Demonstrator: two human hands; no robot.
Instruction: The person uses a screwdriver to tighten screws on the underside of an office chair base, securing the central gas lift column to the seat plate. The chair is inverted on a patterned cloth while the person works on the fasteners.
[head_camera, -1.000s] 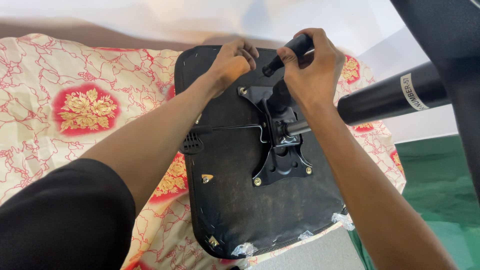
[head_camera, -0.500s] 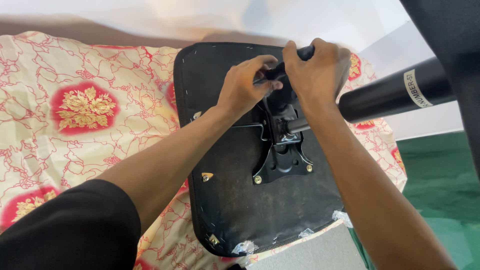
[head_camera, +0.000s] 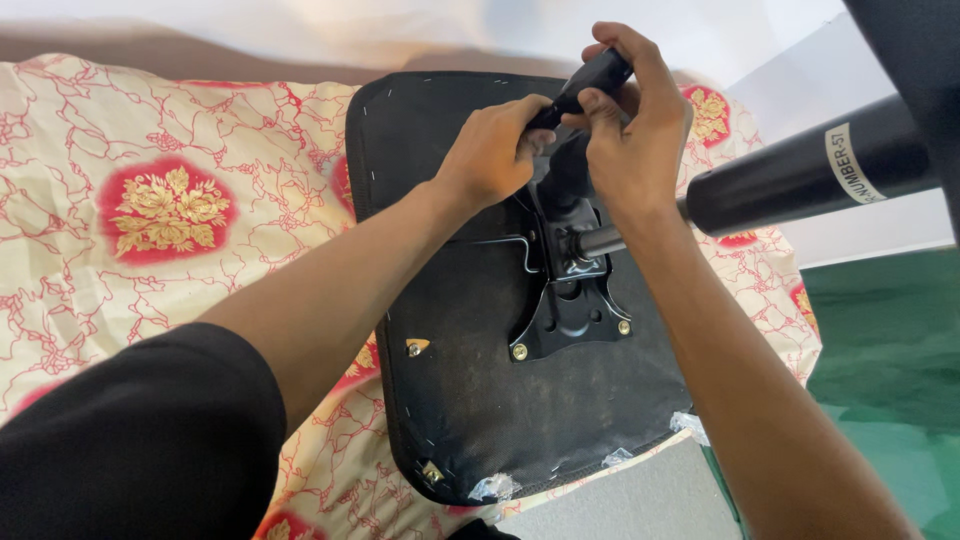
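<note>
An upturned black chair seat (head_camera: 470, 390) lies on a bed, its underside facing me. A black metal mounting plate (head_camera: 572, 310) is bolted to it, with a black lever handle (head_camera: 592, 82) rising from the mechanism. My left hand (head_camera: 492, 150) grips the lower part of that handle. Higher up, my right hand (head_camera: 632, 120) wraps its fingers around the handle's upper end. A black gas cylinder (head_camera: 800, 180) sticks out from the plate toward the right.
A cream bedsheet (head_camera: 160, 210) with red floral patches covers the bed under the seat. A green floor (head_camera: 890, 350) lies at the right. A dark chair part (head_camera: 915, 50) crosses the top right corner. White wall runs along the top.
My left hand slid from the seat's far edge to the lever handle. My right hand stayed on the handle, which now tilts up more to the right.
</note>
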